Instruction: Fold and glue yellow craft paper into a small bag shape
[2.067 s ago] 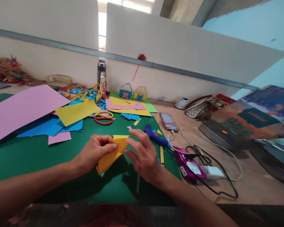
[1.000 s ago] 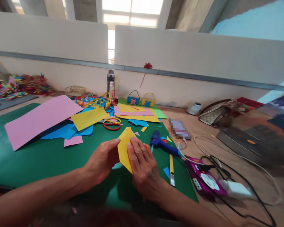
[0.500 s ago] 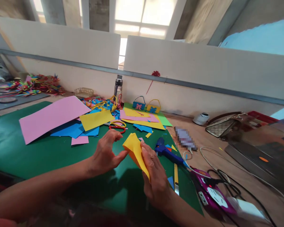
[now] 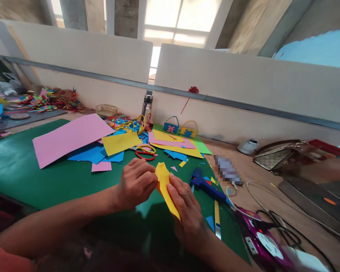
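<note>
Between my hands is a folded piece of yellow craft paper (image 4: pixel 166 185), held above the green mat (image 4: pixel 124 223). My right hand (image 4: pixel 188 204) grips its right side, thumb underneath and fingers along the outer face. At its upper left edge, my left hand (image 4: pixel 138 181) is closed, fingers curled and pinching the paper's side. The inside of the fold is partly hidden by the hands. Just beyond my left hand lie scissors (image 4: pixel 146 152) with red and yellow handles. A blue glue gun (image 4: pixel 206 185) rests to the right of my right hand, near a yellow-handled craft knife (image 4: pixel 217 219).
A large pink sheet (image 4: pixel 73 139), blue sheets and a yellow sheet (image 4: pixel 121 142) lie at left. Small blue (image 4: pixel 171 126) and yellow paper bags (image 4: pixel 189 131) stand at the back. At right are a phone (image 4: pixel 228 170), a purple power strip (image 4: pixel 262 236), cables and a handbag (image 4: pixel 276 156).
My left hand has closed from an open thumb-and-finger spread onto the yellow paper's left edge. My right hand keeps its grip. The whole view has shifted slightly.
</note>
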Demonstrator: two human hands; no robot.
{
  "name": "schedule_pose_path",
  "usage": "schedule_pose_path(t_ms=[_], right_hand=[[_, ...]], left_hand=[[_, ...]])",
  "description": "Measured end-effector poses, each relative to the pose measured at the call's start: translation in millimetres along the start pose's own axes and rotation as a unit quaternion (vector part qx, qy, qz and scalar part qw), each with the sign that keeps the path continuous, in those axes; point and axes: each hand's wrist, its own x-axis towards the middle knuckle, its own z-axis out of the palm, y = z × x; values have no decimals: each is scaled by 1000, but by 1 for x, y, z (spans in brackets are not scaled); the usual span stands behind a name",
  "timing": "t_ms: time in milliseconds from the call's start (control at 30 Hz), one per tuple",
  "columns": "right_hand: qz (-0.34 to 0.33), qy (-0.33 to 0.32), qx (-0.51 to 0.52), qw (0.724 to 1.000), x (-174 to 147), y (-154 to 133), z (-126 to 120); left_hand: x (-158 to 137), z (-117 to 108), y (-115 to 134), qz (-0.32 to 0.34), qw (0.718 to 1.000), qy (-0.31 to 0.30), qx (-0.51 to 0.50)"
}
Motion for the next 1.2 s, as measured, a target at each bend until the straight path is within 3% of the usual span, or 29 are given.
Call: schedule_pose_path(t_ms=[233,333,433,500,567,633,700,733,967,1200], right_hand=[[-10,12,5,1000,0,1,2],[-1,13,23,1000,0,1,-1],[17,15,60,998,0,-1,-3],[35,24,80,996,0,-2,-4],[53,38,93,994,0,-3,-5],[69,50,104,991,1,-4,-6],[82,55,113,989,2,-5,-6],[89,56,115,988,2,-5,-6],[102,79,71,989,6,-5,-4],[37,107,-15,993,12,-10,-3]], left_hand=[[-1,-3,1,-6,999,-43,6],[-2,-4,4,-43,998,-55,-4],[-1,-1,6,-87,995,-23,-41],[0,3,7,-144,984,-24,-97],[3,7,8,-245,951,-50,-183],[6,10,10,-354,889,-75,-280],[7,12,14,-412,836,-81,-354],[7,13,16,-413,826,-79,-375],[4,14,22,-321,878,-11,-355],[6,15,22,-288,915,2,-283]])
